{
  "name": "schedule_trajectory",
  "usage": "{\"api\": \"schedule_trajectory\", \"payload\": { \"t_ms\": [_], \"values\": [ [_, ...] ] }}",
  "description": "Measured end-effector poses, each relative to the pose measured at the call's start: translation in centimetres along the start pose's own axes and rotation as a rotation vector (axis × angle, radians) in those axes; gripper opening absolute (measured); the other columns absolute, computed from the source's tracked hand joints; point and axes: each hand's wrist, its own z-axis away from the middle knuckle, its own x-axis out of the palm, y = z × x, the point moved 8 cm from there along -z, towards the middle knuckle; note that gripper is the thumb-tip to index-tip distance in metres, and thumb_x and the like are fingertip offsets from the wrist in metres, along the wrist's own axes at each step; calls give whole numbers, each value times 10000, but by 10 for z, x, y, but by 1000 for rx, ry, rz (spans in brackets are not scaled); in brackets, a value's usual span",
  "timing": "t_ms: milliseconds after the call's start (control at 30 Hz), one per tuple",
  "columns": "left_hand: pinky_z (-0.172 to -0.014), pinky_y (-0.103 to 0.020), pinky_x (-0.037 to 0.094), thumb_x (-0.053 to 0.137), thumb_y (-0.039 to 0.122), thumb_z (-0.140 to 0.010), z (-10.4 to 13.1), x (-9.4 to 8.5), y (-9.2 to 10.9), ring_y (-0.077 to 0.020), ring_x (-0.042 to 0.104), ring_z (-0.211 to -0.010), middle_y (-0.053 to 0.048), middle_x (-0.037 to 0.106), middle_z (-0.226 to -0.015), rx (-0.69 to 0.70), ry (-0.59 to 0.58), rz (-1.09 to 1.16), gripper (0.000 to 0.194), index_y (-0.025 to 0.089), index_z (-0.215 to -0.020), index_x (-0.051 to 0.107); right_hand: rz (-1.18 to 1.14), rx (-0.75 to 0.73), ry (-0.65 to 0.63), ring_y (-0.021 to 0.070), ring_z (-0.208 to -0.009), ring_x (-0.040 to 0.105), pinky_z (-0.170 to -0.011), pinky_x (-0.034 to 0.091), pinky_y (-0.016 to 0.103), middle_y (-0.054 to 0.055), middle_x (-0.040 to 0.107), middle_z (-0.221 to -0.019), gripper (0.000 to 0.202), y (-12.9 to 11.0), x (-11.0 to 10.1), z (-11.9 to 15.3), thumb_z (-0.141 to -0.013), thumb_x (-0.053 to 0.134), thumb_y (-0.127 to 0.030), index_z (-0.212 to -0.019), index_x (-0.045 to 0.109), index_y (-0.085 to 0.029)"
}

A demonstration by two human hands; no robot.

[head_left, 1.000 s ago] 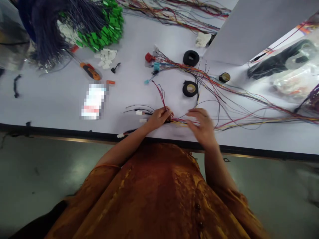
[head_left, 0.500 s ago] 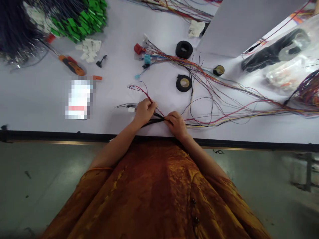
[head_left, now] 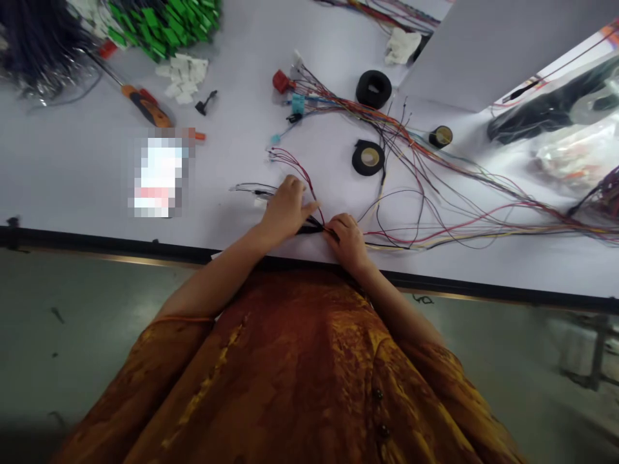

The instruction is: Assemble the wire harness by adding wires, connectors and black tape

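At the table's front edge my right hand [head_left: 348,241] pinches a wire bundle where black-sheathed wires [head_left: 309,227] and thin red wires [head_left: 305,173] come together. My left hand [head_left: 286,209] is just left of it, over the black branches, with thumb and fingers apart and no wire visibly gripped. The red wires run up past its fingertips and end in small bare terminals. Beyond my left hand, thin black wires and a white connector [head_left: 260,202] stick out, partly hidden by the hand. Pink, yellow and black wires [head_left: 396,243] trail right from my right hand.
A second harness with a red connector [head_left: 280,81] and a blue connector [head_left: 298,103] lies behind. Black tape rolls [head_left: 368,158] sit near it. To the left are a screwdriver [head_left: 147,109], a blurred-out bright rectangle [head_left: 159,177] and green connectors [head_left: 178,26]. A grey panel [head_left: 488,51] stands at back right.
My left hand has let go of the red wires and its fingers have spread. The red wires now fan upward. My right hand keeps its pinch; the whole view has shifted slightly.
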Motion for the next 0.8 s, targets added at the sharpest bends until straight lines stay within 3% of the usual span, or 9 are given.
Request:
{"api": "schedule_trajectory", "payload": {
  "t_ms": [67, 133, 267, 333, 433, 667, 800],
  "values": [
    [-1036, -465, 456, 664, 340, -886, 31, 3, 15, -342, 558, -1231, -222, 584, -1339, 124, -46, -93, 455, 80, -1252, 589, 6, 27, -3, 239, -951, 560, -879, 478, 386, 104, 632, -982, 155, 0, -1, -1, -949, 566, -249, -926, 696, -167],
    [-1100, -489, 422, 569, 232, -942, 63, 11, 24, -332, 524, -1309, -194, 576, -1393, 245, -118, -141, 394, 101, -1313, 572, -2, 50, -4, 245, -949, 567, -867, 484, 388, 102, 625, -968, 128, -1, -2, -1, -936, 583, -246, -912, 682, -168],
    [-1127, -463, 442, 423, 82, -969, 97, 9, 7, -295, 526, -1341, -175, 601, -1389, 276, -51, -152, 372, 94, -1280, 627, -75, 93, 64, 223, -952, 588, -829, 505, 359, 114, 590, -1077, 192, -7, -13, -1, -908, 624, -242, -1080, 640, -158],
    [-1124, -474, 455, 423, 60, -962, 100, 6, -4, -283, 538, -1336, -166, 638, -1342, 274, -22, -111, 371, 110, -1240, 662, -47, 67, 99, 218, -972, 580, -846, 498, 355, 100, 581, -1067, 164, -17, -19, -4, -930, 596, -257, -1067, 648, -185],
    [-1150, -532, 420, 439, 65, -961, 98, 2, -16, -272, 563, -1314, -137, 681, -1279, 273, 17, -50, 360, 171, -1180, 705, 21, 19, 31, 191, -873, 574, -800, 480, 332, 66, 578, -944, 169, -33, -17, -18, -976, 529, -267, -955, 684, -204],
    [-1167, -493, 395, 426, 125, -994, 92, 2, -28, -221, 594, -1264, -106, 706, -1233, 287, 72, 37, 335, 207, -1162, 704, 159, 84, -237, 195, -789, 574, -680, 445, 315, 99, 621, -1001, 142, -45, 22, -53, -944, 551, -204, -931, 689, -173],
    [-1139, -460, 416, 399, 125, -999, 91, 2, -30, -208, 606, -1238, -106, 712, -1212, 296, 63, 54, 334, 186, -1147, 693, 92, 83, -199, 187, -790, 575, -681, 429, 302, 88, 630, -984, 99, -40, 23, -57, -915, 553, -180, -897, 650, -175]
  ]
}}
